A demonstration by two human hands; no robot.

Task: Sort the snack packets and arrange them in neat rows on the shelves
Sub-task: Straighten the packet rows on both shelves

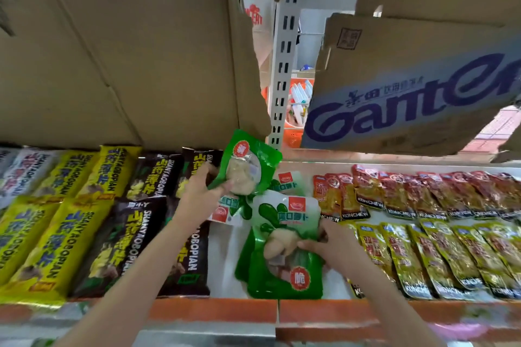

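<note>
The shelf (225, 259) carries sorted stock: yellow and black chip bags (84, 220) in rows at left, red packets (408, 194) far right, gold packets (439, 256) near right. Between them a narrow gap holds the unsorted green packets.

Left hand (207, 191): fingers curled on the lower left edge of a green pickle packet (249, 169), thumb on its face. The packet is lifted clear of the shelf and tilted, long axis running from near to far, its red label at the far end. It is held up, in my judgement, so it can be set behind or atop the others.

Right hand (328, 239): fingertips pinch the right edge of a second green packet (284, 267), which lies flat at the near edge of the shelf. Its long axis also runs near to far, but the red seal sits at the near end, so the two packets point opposite ways. A white-and-green radish packet (284, 211) overlaps its far end.

The grip appears intended to square this packet within the gap. Cardboard cartons (127, 51) overhang the shelf.
</note>
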